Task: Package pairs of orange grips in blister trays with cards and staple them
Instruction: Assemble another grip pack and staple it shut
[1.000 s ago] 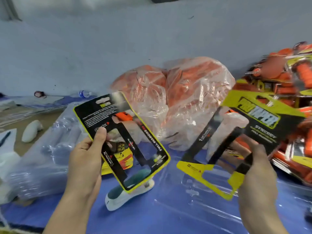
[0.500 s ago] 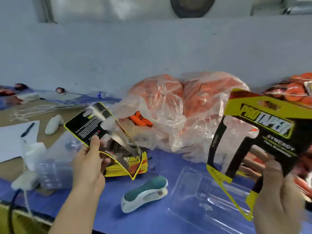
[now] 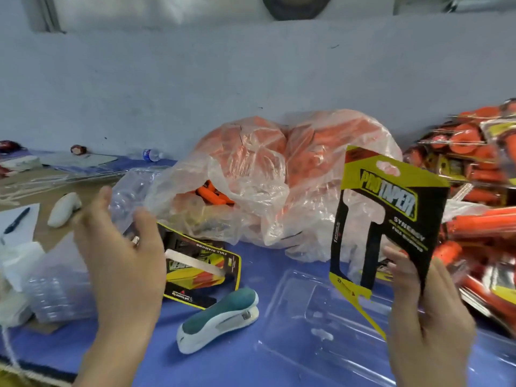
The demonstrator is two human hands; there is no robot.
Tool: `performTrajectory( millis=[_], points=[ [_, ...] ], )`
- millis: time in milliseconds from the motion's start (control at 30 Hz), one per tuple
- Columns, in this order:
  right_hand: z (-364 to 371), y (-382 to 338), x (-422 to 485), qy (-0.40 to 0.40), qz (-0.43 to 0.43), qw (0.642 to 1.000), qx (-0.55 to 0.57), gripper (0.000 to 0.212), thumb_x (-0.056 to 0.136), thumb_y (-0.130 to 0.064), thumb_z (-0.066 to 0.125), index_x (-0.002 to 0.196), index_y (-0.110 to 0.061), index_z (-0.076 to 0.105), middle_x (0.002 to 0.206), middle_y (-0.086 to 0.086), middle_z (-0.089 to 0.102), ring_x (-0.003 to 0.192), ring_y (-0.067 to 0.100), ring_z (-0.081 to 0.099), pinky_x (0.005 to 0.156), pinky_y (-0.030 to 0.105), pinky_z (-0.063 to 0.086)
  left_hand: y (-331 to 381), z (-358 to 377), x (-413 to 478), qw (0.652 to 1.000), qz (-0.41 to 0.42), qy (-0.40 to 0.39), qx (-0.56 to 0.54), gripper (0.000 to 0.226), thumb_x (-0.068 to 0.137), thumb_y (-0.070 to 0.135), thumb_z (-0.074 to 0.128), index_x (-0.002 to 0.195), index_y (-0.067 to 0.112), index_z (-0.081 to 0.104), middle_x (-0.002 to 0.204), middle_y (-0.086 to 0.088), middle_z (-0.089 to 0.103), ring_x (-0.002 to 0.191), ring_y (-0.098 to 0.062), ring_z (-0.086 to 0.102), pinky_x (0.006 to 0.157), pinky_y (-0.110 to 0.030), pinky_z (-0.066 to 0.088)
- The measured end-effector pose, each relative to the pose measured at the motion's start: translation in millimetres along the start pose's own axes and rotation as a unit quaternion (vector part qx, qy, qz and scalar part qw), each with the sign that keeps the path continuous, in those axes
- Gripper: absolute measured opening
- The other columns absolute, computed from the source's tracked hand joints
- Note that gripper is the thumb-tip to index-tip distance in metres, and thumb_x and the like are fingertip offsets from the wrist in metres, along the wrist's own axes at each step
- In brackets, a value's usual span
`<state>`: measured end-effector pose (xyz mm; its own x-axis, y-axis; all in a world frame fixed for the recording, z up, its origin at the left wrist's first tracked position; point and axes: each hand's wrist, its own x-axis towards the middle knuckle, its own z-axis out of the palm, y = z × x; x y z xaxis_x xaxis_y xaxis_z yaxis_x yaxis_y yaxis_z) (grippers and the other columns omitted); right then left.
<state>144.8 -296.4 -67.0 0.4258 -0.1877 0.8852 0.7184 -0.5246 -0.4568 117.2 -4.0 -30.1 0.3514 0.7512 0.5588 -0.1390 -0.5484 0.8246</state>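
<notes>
on my feed a big clear bag (image 3: 279, 174) slumps at the far middle of the blue surface (image 3: 251, 367), with orange grips (image 3: 215, 195) poking from its mouth. a heap of finished packs (image 3: 480, 191) fills the far right, and a stack of clear trays (image 3: 58, 291) sits at the near left, partly hidden behind the left hand (image 3: 120, 263). a teal and white stapler (image 3: 220, 317) lies near the middle, just left of an empty blister tray (image 3: 321, 317) whose right end the right hand (image 3: 427, 311) covers. the right hand pinches a black and yellow card (image 3: 391, 208) at its lower right, fingers (image 3: 399, 263) curled on it, above the tray. it stands nearly upright, long axis vertical, hang-hole end up, printed face toward me. the left hand hovers spread and relaxed, holding nothing, over a second card (image 3: 203, 263) lying flat, long axis roughly left to right. i count two cards, one stapler, one loose tray, one bag.
</notes>
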Motion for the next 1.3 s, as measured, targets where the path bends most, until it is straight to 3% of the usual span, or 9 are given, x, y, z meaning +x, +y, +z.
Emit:
performTrajectory(
  millis=[67, 167, 267, 367, 500, 633, 800, 1067, 1300],
  points=[
    [3.9, -5.9, -6.8, -0.03, -0.07, 0.996, -0.045, 0.036, 0.102, -0.02, 0.045, 0.135, -0.025, 0.059, 0.135, -0.01, 0.056, 0.121, 0.003, 0.053, 0.098, 0.016, 0.039, 30.1, 10.7, -14.7, 0.951, -0.131, -0.194, -0.2, 0.044, 0.092, 0.055, 0.052, 0.113, 0.019, 0.064, 0.1, 0.002, 0.072, 0.096, -0.022, 0.069, 0.078, -0.042, 0.055],
    [7.3, 0.3, -18.6, -0.086, -0.203, 0.97, -0.1, 0.042, 0.095, -0.006, 0.051, 0.133, -0.024, 0.058, 0.138, 0.007, 0.056, 0.13, 0.022, 0.05, 0.104, 0.044, 0.041, 58.2, 27.8, -32.0, 0.824, -0.293, -0.41, -0.258, 0.075, 0.061, 0.075, 0.043, 0.095, 0.015, 0.07, 0.077, -0.004, 0.075, 0.061, -0.016, 0.071, 0.048, -0.035, 0.057],
    [11.8, 1.6, -30.1, -0.116, -0.252, 0.948, -0.157, 0.046, 0.092, -0.003, 0.049, 0.128, -0.029, 0.063, 0.136, 0.006, 0.058, 0.127, 0.021, 0.053, 0.102, 0.048, 0.043, 48.1, 35.3, -46.8, 0.81, -0.251, -0.497, -0.183, 0.045, 0.074, 0.06, 0.059, 0.088, 0.021, 0.075, 0.089, -0.003, 0.077, 0.072, -0.015, 0.072, 0.059, -0.034, 0.06],
    [14.5, 0.0, -37.4, -0.167, -0.263, 0.933, -0.18, 0.036, 0.092, -0.017, 0.053, 0.119, -0.036, 0.069, 0.135, 0.004, 0.059, 0.124, 0.021, 0.056, 0.097, 0.052, 0.047, 23.9, 43.9, -54.3, 0.84, -0.184, -0.496, -0.116, 0.015, 0.096, 0.028, 0.059, 0.097, 0.017, 0.069, 0.093, -0.009, 0.076, 0.085, -0.026, 0.074, 0.084, -0.05, 0.057],
    [1.5, -3.6, -41.7, -0.231, -0.254, 0.931, -0.124, 0.041, 0.094, -0.051, 0.053, 0.132, -0.038, 0.059, 0.138, -0.002, 0.056, 0.13, 0.017, 0.052, 0.102, 0.052, 0.044, 2.4, 59.6, -66.7, 0.888, -0.049, -0.455, 0.05, 0.014, 0.1, 0.022, 0.053, 0.091, 0.015, 0.061, 0.078, -0.004, 0.074, 0.075, -0.024, 0.069, 0.078, -0.052, 0.053],
    [-40.9, 22.9, -13.7, -0.14, -0.074, 0.981, -0.11, 0.032, 0.096, -0.026, 0.051, 0.127, -0.026, 0.061, 0.125, -0.009, 0.06, 0.116, 0.012, 0.052, 0.104, 0.04, 0.04, -3.7, 67.3, -82.7, 0.88, -0.022, -0.471, 0.056, 0.015, 0.1, 0.022, 0.052, 0.088, 0.018, 0.059, 0.076, -0.006, 0.07, 0.07, -0.014, 0.066, 0.073, -0.047, 0.051],
    [-77.2, 68.3, 8.2, -0.186, 0.153, 0.931, -0.273, 0.027, 0.092, -0.011, 0.06, 0.115, -0.021, 0.068, 0.099, -0.002, 0.068, 0.092, 0.026, 0.06, 0.087, 0.052, 0.048, 0.6, 70.1, -95.5, 0.881, -0.003, -0.469, 0.065, 0.013, 0.1, 0.026, 0.051, 0.094, 0.022, 0.062, 0.079, 0.0, 0.073, 0.079, -0.019, 0.068, 0.08, -0.047, 0.051],
    [-87.6, 78.9, 6.0, -0.314, 0.196, 0.865, -0.34, 0.026, 0.094, -0.049, 0.043, 0.109, -0.036, 0.06, 0.096, -0.013, 0.066, 0.094, 0.017, 0.059, 0.092, 0.039, 0.043, 3.1, 80.0, -117.1, 0.877, 0.024, -0.465, 0.118, 0.014, 0.098, 0.024, 0.055, 0.089, 0.035, 0.057, 0.077, 0.008, 0.073, 0.075, -0.008, 0.068, 0.073, -0.039, 0.052],
    [-90.8, 86.5, 0.7, -0.348, 0.194, 0.855, -0.333, 0.014, 0.09, -0.052, 0.051, 0.095, -0.039, 0.051, 0.093, -0.018, 0.064, 0.095, 0.011, 0.059, 0.09, 0.032, 0.039, 4.4, 80.9, -134.7, 0.871, 0.14, -0.406, 0.239, 0.039, 0.098, 0.029, 0.054, 0.136, 0.024, 0.049, 0.104, -0.004, 0.069, 0.096, -0.033, 0.065, 0.067, -0.039, 0.041]
  ],
)
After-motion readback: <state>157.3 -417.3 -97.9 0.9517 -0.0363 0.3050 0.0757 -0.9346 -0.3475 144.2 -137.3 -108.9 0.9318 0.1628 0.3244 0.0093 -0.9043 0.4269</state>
